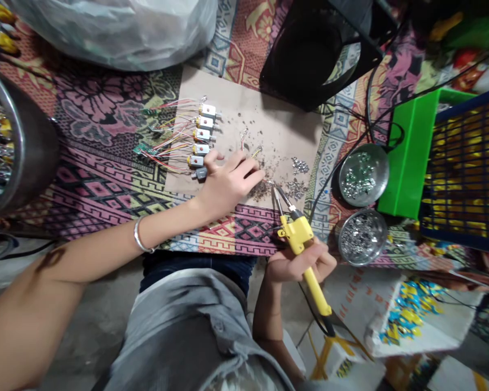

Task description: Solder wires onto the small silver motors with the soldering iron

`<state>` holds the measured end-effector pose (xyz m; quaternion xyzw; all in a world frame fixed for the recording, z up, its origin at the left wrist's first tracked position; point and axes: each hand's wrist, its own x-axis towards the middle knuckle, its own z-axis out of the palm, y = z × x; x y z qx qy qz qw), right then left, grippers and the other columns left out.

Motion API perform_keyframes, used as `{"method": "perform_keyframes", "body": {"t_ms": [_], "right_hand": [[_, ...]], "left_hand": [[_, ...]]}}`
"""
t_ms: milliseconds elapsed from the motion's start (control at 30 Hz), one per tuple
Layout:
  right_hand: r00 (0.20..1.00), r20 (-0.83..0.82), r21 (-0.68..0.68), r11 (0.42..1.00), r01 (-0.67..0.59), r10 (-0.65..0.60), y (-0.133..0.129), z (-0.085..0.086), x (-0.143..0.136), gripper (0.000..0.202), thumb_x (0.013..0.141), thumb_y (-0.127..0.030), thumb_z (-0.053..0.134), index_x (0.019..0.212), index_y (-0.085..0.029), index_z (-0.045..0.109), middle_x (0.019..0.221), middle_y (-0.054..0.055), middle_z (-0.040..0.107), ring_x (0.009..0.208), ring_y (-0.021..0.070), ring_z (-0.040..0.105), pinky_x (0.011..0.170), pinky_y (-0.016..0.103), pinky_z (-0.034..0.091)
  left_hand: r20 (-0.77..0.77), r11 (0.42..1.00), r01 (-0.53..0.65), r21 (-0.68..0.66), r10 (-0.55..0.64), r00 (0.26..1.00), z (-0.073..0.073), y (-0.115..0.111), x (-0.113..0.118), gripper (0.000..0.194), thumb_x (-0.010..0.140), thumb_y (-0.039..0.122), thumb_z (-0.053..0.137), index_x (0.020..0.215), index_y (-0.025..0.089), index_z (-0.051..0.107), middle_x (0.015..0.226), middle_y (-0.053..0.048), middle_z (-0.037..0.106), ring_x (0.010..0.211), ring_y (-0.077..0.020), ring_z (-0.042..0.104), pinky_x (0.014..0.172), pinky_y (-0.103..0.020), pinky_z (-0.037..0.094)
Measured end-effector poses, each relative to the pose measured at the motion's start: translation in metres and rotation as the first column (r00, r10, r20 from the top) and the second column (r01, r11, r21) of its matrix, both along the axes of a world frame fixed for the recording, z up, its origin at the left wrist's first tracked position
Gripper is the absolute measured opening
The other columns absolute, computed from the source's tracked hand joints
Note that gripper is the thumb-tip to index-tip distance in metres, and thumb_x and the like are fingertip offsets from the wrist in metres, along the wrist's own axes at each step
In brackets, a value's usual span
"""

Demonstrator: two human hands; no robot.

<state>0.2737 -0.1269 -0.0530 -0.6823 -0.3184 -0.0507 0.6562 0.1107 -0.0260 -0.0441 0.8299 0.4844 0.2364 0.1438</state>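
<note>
Iron (pixel 299 233) sits grasped in the right hand (pixel 303 263), fingers wrapped round its yellow body, probably to stay clear of the hot end; its tip points towards eleven o'clock and reaches the card (pixel 228 87) at about five o'clock from the card's centre. A thin tube (pixel 279 202) runs beside the tip, likely so one hand can both heat and feed solder. The left hand (pixel 228 182) reaches over palm down, fingers bent and tips near the iron's; whether they grasp anything cannot be told. Motors (pixel 207 124) line up at nine o'clock on the card, their wires (pixel 179 126) trailing outwards, an order that seems to limit tangling. Bits (pixel 299 165) lie loose at four o'clock, within easy reach. The card perhaps shields the cloth (pixel 98 103) on the worktop from heat and spatter.
</note>
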Motion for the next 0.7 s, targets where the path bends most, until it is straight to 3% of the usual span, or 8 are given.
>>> {"method": "perform_keyframes", "body": {"t_ms": [700], "right_hand": [[0.998,-0.017,0.047,0.997,0.069,-0.068,0.006,0.0013,-0.0033,0.031,0.094,-0.042,0.063,0.075,-0.025,0.046,0.072,-0.004,0.045,0.069,0.0141,0.049,0.073,0.037,0.047]], "left_hand": [[-0.031,0.999,-0.03,0.025,0.031,0.999,0.0085,0.0007,0.0048,0.025,0.107,0.011,0.054,0.099,0.023,0.075,0.113,-0.005,0.074,0.118,-0.0294,0.061,0.101,-0.053,0.031]]}}
